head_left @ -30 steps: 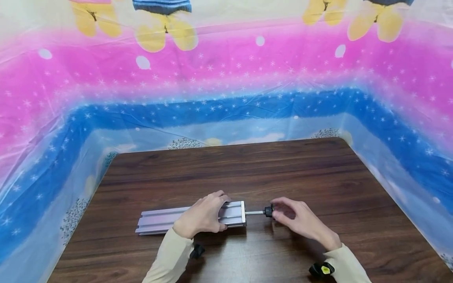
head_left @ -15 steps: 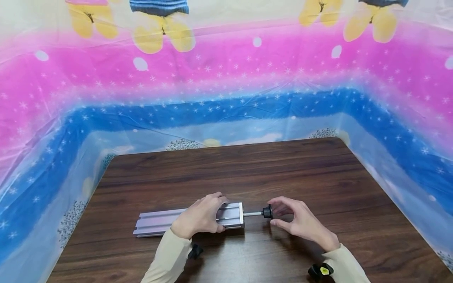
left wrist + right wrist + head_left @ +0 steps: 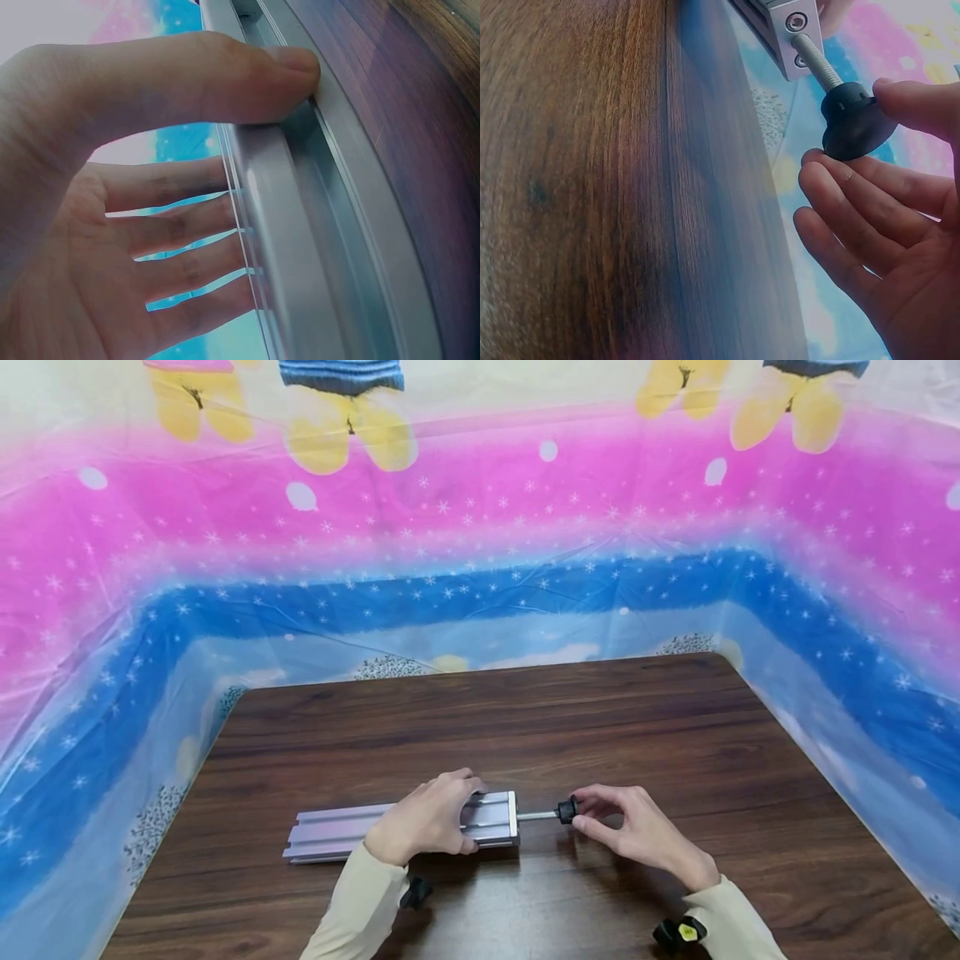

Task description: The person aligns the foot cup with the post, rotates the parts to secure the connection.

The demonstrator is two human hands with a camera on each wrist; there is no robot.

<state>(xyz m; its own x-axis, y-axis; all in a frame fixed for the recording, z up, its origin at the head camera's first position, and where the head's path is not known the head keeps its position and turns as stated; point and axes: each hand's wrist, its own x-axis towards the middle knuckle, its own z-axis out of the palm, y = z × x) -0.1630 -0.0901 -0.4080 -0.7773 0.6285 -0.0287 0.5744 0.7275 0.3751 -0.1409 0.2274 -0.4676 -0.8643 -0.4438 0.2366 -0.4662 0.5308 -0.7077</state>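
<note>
Hands work at either end of an aluminium rail that lies flat on the dark wooden table, lengthwise from left to right, near the front edge. The left hand arches over the rail's right part, palm down, wrist bent in from the cream sleeve; in the left wrist view its thumb presses on the near edge of the rail while the four fingers curl over the far side, so the hand grasps the rail. A threaded rod sticks out of the rail's right end face and carries a black knob at its tip. The right hand comes in from the right, just beyond the knob, pinching it between thumb and forefinger; the right wrist view shows the knob touched by the thumb above and the forefinger below, the other fingers loosely spread beneath.
</note>
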